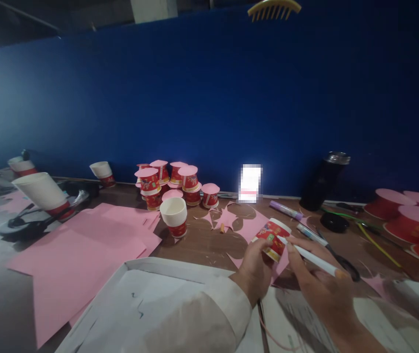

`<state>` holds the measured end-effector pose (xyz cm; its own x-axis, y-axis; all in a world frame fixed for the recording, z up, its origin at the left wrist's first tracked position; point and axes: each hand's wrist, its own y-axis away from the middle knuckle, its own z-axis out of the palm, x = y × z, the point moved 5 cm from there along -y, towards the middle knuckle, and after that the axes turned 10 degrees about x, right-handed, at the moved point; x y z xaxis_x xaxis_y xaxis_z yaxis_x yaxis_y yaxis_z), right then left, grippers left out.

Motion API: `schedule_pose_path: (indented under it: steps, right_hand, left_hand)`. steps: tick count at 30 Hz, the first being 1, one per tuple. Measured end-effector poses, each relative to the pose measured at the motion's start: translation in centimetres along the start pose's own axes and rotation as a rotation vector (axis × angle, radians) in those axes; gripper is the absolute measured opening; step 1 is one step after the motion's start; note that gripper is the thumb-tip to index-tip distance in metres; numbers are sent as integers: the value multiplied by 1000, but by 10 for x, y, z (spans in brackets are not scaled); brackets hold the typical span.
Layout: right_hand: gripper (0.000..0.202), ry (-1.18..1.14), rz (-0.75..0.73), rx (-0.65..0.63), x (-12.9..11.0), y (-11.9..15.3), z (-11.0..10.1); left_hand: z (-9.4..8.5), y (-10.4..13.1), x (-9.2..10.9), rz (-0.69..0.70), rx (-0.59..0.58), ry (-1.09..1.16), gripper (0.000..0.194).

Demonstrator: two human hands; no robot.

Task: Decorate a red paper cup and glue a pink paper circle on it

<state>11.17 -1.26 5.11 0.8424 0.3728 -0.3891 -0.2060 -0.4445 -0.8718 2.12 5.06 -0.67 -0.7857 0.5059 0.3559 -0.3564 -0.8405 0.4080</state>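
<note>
My left hand (252, 269) is wrapped round a red paper cup (275, 230) with printed patterns, which it holds tilted above the table. A white marker (314, 260) with an orange end sits between the fingers of my right hand (323, 289). Its tip is at the side of the cup; whether it touches the surface, I cannot tell. Pink paper (281, 267) shows just below the cup. To the left stands a stack of white-rimmed paper cups (173, 213), and behind it several red cups topped with pink paper discs (148, 181).
Pink sheets (95, 245) spread across the left. Pink offcuts (227, 218) lie mid-table near a purple marker (286, 210). At right are a black bottle (322, 181), its black lid (334, 222), scissors (347, 267) and larger red cups (411, 223). A blue partition (195, 108) rises behind.
</note>
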Motion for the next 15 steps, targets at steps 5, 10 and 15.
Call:
schedule_pose_path:
  steps: [5, 10, 15]
  right_hand:
    - [14, 5, 7, 27, 0, 0, -1]
    - [11, -9, 27, 54, 1, -2, 0]
    - [12, -4, 18, 57, 1, -3, 0]
  left_hand:
    - [-3, -1, -1, 22, 19, -3, 20]
    - [-4, -2, -3, 8, -20, 12, 23]
    - [-5, -4, -3, 28, -29, 7, 23]
